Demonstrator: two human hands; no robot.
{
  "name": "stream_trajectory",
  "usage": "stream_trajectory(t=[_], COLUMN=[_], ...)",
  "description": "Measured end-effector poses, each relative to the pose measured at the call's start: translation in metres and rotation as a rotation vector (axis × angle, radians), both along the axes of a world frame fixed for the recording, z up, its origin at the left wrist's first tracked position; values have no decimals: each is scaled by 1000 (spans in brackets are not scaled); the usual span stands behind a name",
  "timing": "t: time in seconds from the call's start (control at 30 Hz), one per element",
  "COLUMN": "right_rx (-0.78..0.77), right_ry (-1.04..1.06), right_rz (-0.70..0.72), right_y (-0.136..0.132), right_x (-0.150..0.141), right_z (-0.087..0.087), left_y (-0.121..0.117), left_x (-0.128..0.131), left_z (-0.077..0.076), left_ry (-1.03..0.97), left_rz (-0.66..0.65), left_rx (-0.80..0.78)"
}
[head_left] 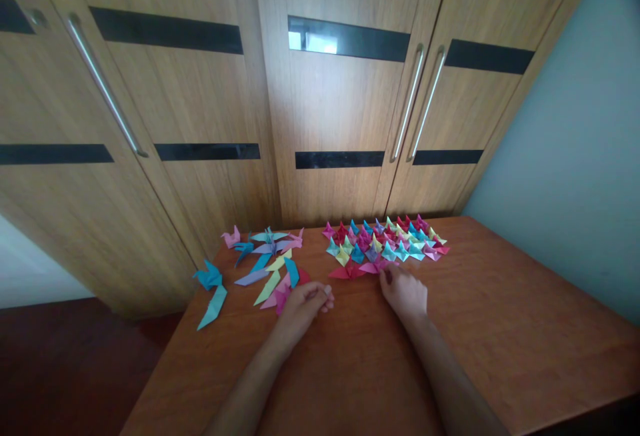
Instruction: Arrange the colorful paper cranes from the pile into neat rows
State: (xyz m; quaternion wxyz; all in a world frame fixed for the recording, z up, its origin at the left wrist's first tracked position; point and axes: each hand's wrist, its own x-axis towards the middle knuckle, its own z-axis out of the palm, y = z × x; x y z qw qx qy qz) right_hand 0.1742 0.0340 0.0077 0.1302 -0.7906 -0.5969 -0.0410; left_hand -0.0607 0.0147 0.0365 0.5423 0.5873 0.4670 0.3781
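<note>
A pink origami crane (pixel 373 267) lies at the front of a tight group of folded cranes, next to a red origami crane (pixel 347 270). My right hand (pixel 406 294) is closed at the pink crane's right wing, its fingertips partly hidden behind the hand. To the left, my left hand (pixel 306 304) hovers over the table with fingers curled in and nothing visible between them. Just beyond it lie a magenta folded paper (pixel 283 297) and a blue paper wing (pixel 291 271). The grouped cranes (pixel 373 241) stand in rows of red, blue, yellow, pink and purple.
Looser cranes lie at the table's left side, among them a blue crane (pixel 209 276) and a pink crane (pixel 231 237). The brown wooden table (pixel 500 329) backs onto a wardrobe (pixel 340 109) with metal handles. A pale wall (pixel 575 176) rises at the right.
</note>
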Motion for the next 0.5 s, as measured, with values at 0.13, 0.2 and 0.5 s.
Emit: stream_trajectory(t=[0.13,0.2,0.5], right_rx=[48,105,188], right_ry=[34,86,556], right_rz=[-7,-2,564], right_y=[-1,-2,-8], right_x=[4,5,-27], right_z=[-2,-3,-14], left_y=[2,3,19], left_x=[0,0,-46], left_z=[-3,-4,4], left_ry=[1,9,281], left_rz=[1,4,381], left_rx=[6,13,416])
